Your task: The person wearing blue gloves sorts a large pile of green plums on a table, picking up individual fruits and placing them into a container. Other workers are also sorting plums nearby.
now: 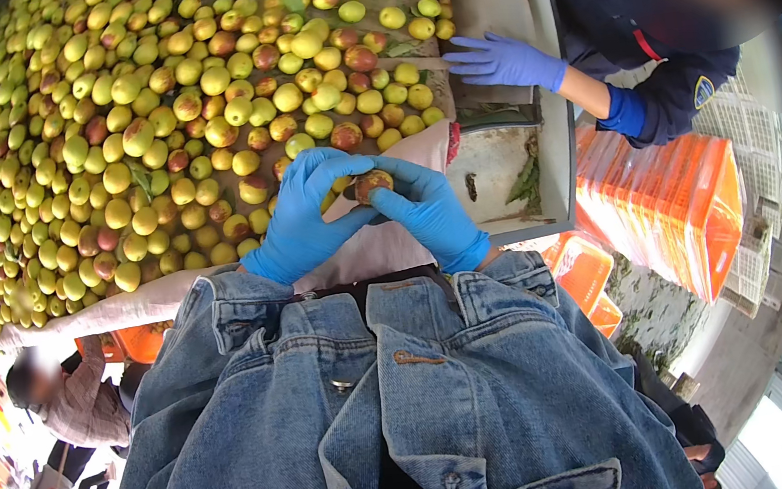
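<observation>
Between my gloved hands, just off the near edge of the sorting table, is one reddish-brown jujube [374,185]. My right hand [435,209], in a blue disposable glove, grips it with the thumb pressed on its front. My left hand [311,215], gloved alike, curls round from the other side, its fingertips at the fruit's upper left. A small dark patch shows beside the fruit, too hidden to name. Beyond my hands spreads a thick layer of yellow-green and russet jujubes [140,138] with a few loose leaves.
Pale cloth [408,154] covers the table's near edge. At right, a metal tray end [495,179] holds leaf scraps. A co-worker's purple-gloved hand [504,62] reaches over the table. Orange crates [665,203] stand stacked at right. Other people [81,401] are at lower left.
</observation>
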`<action>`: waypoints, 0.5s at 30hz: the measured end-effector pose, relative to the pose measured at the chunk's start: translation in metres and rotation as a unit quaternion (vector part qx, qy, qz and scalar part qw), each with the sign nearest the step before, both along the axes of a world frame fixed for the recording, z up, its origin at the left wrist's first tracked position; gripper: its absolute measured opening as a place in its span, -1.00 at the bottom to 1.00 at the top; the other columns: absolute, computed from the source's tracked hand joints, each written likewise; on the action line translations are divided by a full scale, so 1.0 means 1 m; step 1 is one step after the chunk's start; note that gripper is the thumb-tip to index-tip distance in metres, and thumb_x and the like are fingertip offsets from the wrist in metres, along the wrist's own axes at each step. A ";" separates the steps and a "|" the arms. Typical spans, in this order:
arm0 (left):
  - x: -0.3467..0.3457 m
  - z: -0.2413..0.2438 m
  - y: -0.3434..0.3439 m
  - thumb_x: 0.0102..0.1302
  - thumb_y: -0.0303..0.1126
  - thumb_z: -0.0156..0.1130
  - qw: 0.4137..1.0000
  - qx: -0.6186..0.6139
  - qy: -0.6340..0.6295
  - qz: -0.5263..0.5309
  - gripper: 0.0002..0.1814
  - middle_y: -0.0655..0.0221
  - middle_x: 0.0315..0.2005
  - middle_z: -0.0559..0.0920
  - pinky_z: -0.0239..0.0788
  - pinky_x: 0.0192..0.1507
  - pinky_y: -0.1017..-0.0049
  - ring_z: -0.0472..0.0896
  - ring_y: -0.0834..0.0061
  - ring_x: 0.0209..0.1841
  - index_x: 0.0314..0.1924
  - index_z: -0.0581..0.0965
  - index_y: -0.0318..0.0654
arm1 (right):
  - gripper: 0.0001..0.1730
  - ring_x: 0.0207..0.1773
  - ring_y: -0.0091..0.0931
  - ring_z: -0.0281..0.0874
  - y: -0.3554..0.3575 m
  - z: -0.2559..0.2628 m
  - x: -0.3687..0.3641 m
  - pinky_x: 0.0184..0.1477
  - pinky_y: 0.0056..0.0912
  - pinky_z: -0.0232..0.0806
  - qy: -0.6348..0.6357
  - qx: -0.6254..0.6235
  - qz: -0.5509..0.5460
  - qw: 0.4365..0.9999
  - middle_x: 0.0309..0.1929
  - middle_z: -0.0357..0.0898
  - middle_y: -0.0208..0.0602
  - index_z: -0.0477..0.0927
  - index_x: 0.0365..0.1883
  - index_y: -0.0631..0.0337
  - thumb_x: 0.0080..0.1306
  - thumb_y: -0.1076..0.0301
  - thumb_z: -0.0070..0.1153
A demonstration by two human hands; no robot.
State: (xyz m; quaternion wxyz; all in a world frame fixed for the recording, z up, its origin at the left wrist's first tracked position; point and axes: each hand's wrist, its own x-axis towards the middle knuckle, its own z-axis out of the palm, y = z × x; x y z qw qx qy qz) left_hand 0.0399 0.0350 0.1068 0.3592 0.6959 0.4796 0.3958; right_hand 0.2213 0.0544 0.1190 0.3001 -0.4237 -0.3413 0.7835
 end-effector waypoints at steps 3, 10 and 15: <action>-0.005 0.015 0.008 -0.03 -0.44 0.44 1.000 0.002 0.015 0.010 -0.39 0.27 0.02 0.52 0.27 0.16 0.32 0.43 0.26 0.11 0.10 0.49 -0.12 | -0.57 -0.08 -0.49 0.56 -0.003 0.007 0.047 -0.05 -0.45 0.48 -0.040 0.001 -0.005 0.999 0.00 0.55 -0.22 0.42 0.17 0.35 0.33 0.48 0.05; -0.110 -0.028 -0.009 0.14 -0.45 0.26 0.968 -0.043 0.213 0.127 -0.65 0.25 -0.17 0.58 0.42 -0.08 0.38 0.57 0.20 -0.14 -0.03 0.53 -0.18 | -0.68 -0.24 -0.53 0.58 -0.109 -0.034 0.249 -0.23 -0.54 0.49 -0.431 -0.019 -0.034 0.902 -0.21 0.59 -0.27 0.54 0.01 0.31 0.28 0.45 0.10; -0.109 -0.044 -0.027 0.17 -0.31 0.27 0.929 -0.215 0.290 0.081 -0.59 0.24 -0.10 0.53 0.41 -0.11 0.32 0.54 0.13 -0.10 0.05 0.48 -0.10 | -0.79 -0.41 -0.57 0.56 -0.214 -0.201 0.368 -0.39 -0.54 0.42 -0.505 -0.053 -0.058 0.860 -0.41 0.60 -0.33 0.63 -0.15 0.23 0.29 0.35 0.10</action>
